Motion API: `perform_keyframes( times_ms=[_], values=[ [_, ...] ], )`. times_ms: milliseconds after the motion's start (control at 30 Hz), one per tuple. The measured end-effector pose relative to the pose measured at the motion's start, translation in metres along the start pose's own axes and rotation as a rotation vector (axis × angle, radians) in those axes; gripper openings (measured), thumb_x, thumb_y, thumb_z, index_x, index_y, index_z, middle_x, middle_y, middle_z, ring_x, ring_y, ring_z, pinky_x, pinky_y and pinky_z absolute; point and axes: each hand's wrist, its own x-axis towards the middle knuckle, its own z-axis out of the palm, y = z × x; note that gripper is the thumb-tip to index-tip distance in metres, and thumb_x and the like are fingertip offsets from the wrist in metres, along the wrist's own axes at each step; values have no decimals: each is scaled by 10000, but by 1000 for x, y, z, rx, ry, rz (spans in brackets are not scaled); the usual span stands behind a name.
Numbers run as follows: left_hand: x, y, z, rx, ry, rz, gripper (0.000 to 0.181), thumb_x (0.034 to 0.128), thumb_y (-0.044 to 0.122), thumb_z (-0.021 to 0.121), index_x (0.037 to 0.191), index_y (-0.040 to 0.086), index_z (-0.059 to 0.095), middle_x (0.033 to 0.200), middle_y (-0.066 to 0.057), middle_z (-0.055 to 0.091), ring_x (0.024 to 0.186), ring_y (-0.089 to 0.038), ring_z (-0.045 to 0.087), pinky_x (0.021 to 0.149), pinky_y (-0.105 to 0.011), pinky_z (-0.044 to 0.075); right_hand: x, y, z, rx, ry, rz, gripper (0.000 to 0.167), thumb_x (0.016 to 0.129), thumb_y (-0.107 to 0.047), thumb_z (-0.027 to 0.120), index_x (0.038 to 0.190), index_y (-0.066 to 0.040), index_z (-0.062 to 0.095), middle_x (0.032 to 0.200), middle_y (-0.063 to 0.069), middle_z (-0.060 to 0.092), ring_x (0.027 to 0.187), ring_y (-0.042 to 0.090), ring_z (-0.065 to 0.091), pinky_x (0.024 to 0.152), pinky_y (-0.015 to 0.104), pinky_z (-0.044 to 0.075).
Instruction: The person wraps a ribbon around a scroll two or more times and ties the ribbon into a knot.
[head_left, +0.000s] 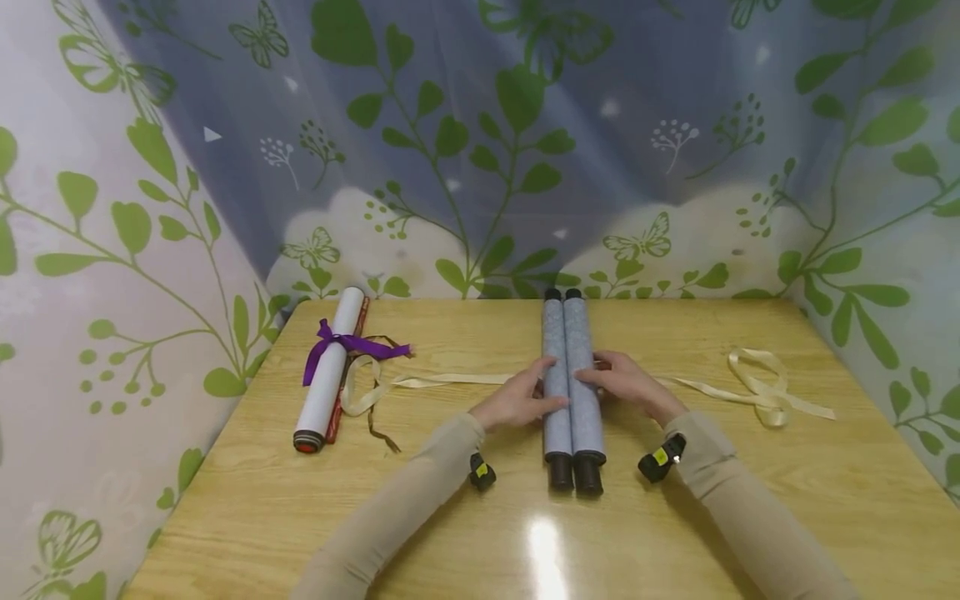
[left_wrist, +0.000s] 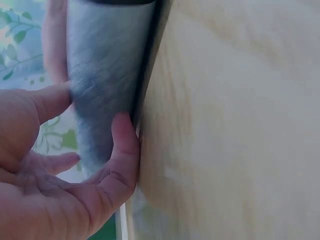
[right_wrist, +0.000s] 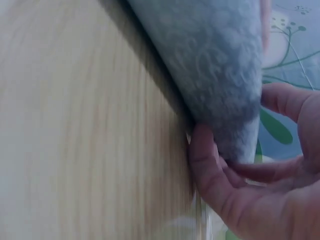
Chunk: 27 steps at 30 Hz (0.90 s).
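Head view, both hands [head_left: 517, 402] [head_left: 630, 383] half-curled, gripping paired grey rolls [head_left: 557, 383] [head_left: 586, 412], long axes parallel, running toward backdrop [head_left: 420, 217]

Bright glare on the tabletop [head_left: 465, 554]

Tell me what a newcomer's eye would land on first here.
Probably the two blue-grey rolls lying side by side mid-table, held by the left hand and right hand. Next, the vivid purple ribbon tied round the white roll at the table's left. Behind the table, the backdrop's big green leaves stand out too.
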Motion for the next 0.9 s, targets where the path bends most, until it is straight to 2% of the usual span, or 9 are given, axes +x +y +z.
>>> perform_keyframes(
  times_ms=[133,267,367,433,500,600,667,800,900],
  values=[
    [-7,-9,-15,-67,-12,-40,713,959,278,645,1543,143,258,1236,-179,552,1056,-238,609,709,-328,578,-5,7,-11,30,-91,-58,683,1019,-268,525,1489,130,229,1465,349,380,1277,408,499,946,437,528],
    [-17,-18,-35,-1,-6,-49,605,979,251,613,1501,100,348,1290,-192,535,1138,-291,582,733,-342,578,-12,15,-23,7,-124,-112,602,1025,-207,518,1474,122,290,1422,352,434,1204,386,566,873,404,563],
    [-24,-25,-52,151,31,-26,449,985,199,597,1399,63,490,1209,-178,610,1083,-294,617,769,-358,566,-19,20,-33,-100,-91,-151,537,1008,-188,551,1447,74,390,1345,312,529,1090,346,633,785,359,569],
    [-28,-29,-64,283,86,-9,359,975,149,601,1315,41,570,1129,-168,658,1018,-290,644,794,-381,557,-22,23,-40,-221,-39,-182,479,989,-166,578,1400,55,468,1263,277,595,1022,328,652,738,341,553],
    [-31,-33,-75,430,161,-19,313,950,109,618,1253,31,621,1092,-160,680,999,-289,643,840,-401,537,-25,26,-48,-354,35,-214,413,961,-134,609,1325,50,547,1165,244,644,978,329,653,725,357,542],
    [-36,-40,-89,615,257,-81,304,907,82,660,1208,36,654,1119,-168,661,1040,-336,607,864,-469,521,-29,30,-58,-532,141,-263,332,889,-97,676,1177,65,640,1041,222,683,940,350,642,767,437,529],
    [-39,-43,-96,713,289,-149,243,890,81,670,1131,51,676,1117,-166,633,1062,-361,557,872,-502,496,-31,33,-64,-645,185,-286,299,847,-111,719,1089,59,678,994,212,698,922,370,640,810,500,508],
    [-45,-48,-104,814,290,-247,75,892,90,647,965,78,660,1042,-150,582,1038,-358,479,890,-546,435,-34,38,-72,-773,185,-297,289,822,-149,747,1015,57,689,967,217,708,928,412,628,880,580,437],
    [-47,-50,-105,818,281,-257,44,905,69,611,890,93,644,1012,-130,578,1028,-338,453,926,-551,390,-36,41,-76,-770,167,-280,211,855,-127,710,968,48,681,921,193,703,884,389,638,851,556,462]
  ],
)
